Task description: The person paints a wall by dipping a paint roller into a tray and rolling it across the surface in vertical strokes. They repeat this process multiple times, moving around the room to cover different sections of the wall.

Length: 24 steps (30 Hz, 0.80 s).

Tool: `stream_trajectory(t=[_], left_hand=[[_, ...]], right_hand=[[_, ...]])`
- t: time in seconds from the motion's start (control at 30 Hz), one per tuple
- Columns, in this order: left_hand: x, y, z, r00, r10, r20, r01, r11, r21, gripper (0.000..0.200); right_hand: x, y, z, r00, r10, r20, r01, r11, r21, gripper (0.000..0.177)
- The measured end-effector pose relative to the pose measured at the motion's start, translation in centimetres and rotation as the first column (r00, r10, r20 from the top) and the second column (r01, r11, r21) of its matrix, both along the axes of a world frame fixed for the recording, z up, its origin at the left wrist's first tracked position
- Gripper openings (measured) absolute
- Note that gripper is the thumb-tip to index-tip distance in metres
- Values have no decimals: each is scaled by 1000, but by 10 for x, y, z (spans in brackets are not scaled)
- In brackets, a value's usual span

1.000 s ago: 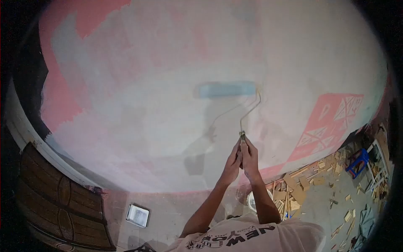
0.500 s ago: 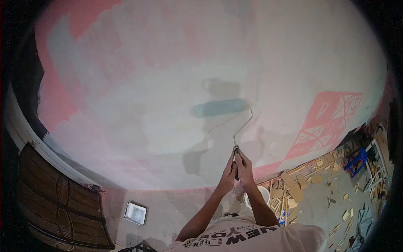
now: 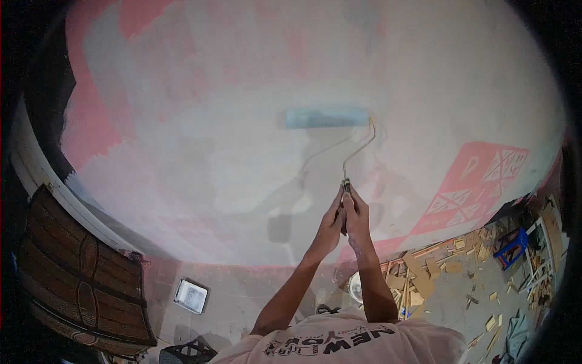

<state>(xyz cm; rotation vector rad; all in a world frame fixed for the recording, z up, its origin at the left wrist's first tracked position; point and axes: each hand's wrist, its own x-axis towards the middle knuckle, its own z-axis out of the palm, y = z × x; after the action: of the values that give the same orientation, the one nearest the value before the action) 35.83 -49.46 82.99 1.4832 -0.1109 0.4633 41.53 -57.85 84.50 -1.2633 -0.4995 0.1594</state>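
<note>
Grips with left hand (image 3: 329,225) and right hand (image 3: 357,219), both wrapped shut side by side on the handle of the paint roller (image 3: 326,117). Holds its blue sleeve against the grey wall (image 3: 212,151), higher than half a second ago and level rather than tilted. Leaves paint tray (image 3: 191,296), white bucket (image 3: 354,289) and wood scraps (image 3: 433,270) on the floor below.

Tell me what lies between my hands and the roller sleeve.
Only the roller's bent metal arm, running up to the sleeve over painted wall, in the head view.
</note>
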Motion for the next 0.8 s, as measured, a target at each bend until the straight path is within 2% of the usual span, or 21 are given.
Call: stream_trajectory(t=[0.07,0.17,0.3,0.37,0.47,0.6,0.7,0.8], left_hand=[[-6,-4,0,1000,14,4,-14,1000,-7,57],[1,1,-2,997,44,-60,-45,999,-21,55],[-16,-4,-48,993,69,-95,-73,996,-44,57],[-24,-3,-58,986,70,-153,-78,996,-44,57],[-13,5,-56,994,102,-41,-101,994,40,55],[-7,8,-16,992,107,64,-112,990,84,53],[-5,11,-7,997,73,-24,-72,997,19,53],[-10,6,-6,996,42,-81,-46,998,-50,53]], right_hand=[[-1,2,0,1000,7,0,-7,999,31,48],[11,10,-24,1000,7,-30,-7,1000,-24,48],[-10,4,-52,991,18,-133,-25,998,-52,47],[-14,8,-63,996,-4,-94,-2,998,-60,46],[-9,11,-61,998,-36,-51,32,997,-71,44],[-1,20,-30,999,-44,-3,44,998,-33,44],[7,28,-26,992,-66,112,66,998,-3,45],[5,25,-37,996,-52,68,56,997,-56,46]])
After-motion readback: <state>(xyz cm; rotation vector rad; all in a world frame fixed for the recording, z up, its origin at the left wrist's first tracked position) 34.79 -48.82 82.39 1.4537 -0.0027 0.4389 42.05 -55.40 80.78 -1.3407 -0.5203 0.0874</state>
